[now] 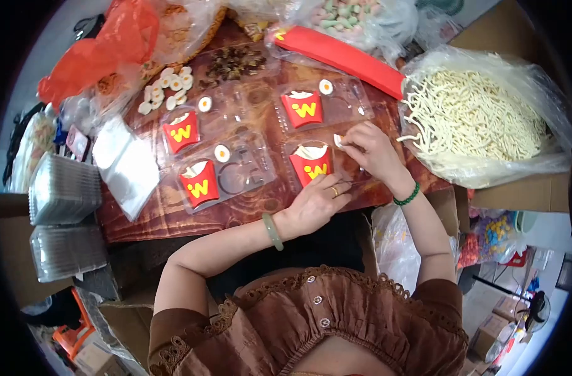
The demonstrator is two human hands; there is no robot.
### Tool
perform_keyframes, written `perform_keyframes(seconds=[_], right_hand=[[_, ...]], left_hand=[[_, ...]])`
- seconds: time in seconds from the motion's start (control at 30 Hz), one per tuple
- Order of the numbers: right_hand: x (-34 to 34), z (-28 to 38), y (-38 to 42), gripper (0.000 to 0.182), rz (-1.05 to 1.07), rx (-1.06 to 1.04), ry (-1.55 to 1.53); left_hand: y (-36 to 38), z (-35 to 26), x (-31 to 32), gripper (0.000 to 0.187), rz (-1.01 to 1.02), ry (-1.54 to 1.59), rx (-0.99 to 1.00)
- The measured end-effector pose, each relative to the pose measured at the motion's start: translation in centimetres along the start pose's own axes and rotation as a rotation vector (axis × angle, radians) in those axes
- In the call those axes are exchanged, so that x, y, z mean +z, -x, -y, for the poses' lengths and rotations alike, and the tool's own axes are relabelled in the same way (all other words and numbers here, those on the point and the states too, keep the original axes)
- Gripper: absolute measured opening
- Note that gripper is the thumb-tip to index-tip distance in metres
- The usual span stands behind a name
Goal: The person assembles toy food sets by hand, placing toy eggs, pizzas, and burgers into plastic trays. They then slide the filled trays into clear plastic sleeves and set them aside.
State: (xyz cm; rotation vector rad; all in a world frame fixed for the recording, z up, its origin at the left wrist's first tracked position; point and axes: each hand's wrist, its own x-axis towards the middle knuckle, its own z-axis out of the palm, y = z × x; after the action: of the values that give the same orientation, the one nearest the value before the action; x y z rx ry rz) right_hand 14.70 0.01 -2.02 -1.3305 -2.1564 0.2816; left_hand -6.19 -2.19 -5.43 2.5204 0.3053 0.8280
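Observation:
A small white-and-orange fried-egg gummy (339, 140) is pinched between the thumb and fingers of my right hand (369, 149), over the near right clear plastic tray (345, 178). My left hand (317, 199) lies with its fingers apart on the lower edge of that tray, touching the bottom of a red fries carton (310, 164) with a yellow W-like mark. Three more trays hold similar cartons, the far right carton (302, 109), the far left carton (181, 133) and the near left carton (199, 183). Beside each of these lies one egg gummy, such as the near left one (222, 153).
Loose egg gummies (167, 88) and dark brown pieces (236, 64) lie at the back. A large bag of pale strands (477, 113) stands right, below a long red packet (342, 56). Stacked clear trays (63, 188) and plastic sheets (126, 163) are left.

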Motion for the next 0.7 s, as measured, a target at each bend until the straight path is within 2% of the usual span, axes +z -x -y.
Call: perform_keyframes(seconds=[0.07, 0.13, 0.2, 0.23, 0.3, 0.37, 0.43, 0.57, 0.63, 0.7], right_hand=[[1.0, 0.5, -0.3, 0.01, 0.034, 0.146, -0.066], [1.2, 1.0, -1.6, 0.009, 0.062, 0.115, -0.025], [-0.2, 1.4, -1.4, 0.01, 0.113, 0.359, -0.283], [-1.3, 2.1, -2.0, 0.011, 0.129, 0.458, -0.256], [-1.6, 1.6, -2.3, 0.011, 0.073, 0.382, -0.18], [-1.6, 1.1, -1.9, 0.013, 0.127, 0.389, -0.145], [-0.7, 0.5, -1.7, 0.013, 0.189, 0.221, -0.051], [0.1, 0.1, -2.1, 0.011, 0.158, 0.014, -0.052], [-0.3, 0.9, -2.2, 0.011, 0.147, 0.092, -0.055], [-0.6, 1.1, -2.0, 0.01, 0.148, 0.305, -0.01]], left_hand=[[-0.1, -0.1, -0.4, 0.02, 0.023, 0.038, -0.013], [0.2, 0.1, -1.2, 0.018, -0.014, -0.033, -0.001], [0.0, -0.1, -0.8, 0.019, 0.006, 0.03, -0.017], [0.0, 0.1, -0.6, 0.021, -0.03, 0.025, -0.003], [0.2, 0.4, -0.2, 0.022, -0.031, 0.035, -0.012], [0.0, 0.4, 0.0, 0.022, -0.025, 0.037, 0.002], [0.2, 0.4, 0.0, 0.028, -0.03, 0.056, -0.028], [0.2, 0.5, -0.3, 0.026, 0.0, 0.06, -0.043], [0.2, 0.3, -0.4, 0.026, 0.009, 0.023, -0.029], [0.1, 0.4, -0.3, 0.026, -0.008, 0.033, -0.025]])
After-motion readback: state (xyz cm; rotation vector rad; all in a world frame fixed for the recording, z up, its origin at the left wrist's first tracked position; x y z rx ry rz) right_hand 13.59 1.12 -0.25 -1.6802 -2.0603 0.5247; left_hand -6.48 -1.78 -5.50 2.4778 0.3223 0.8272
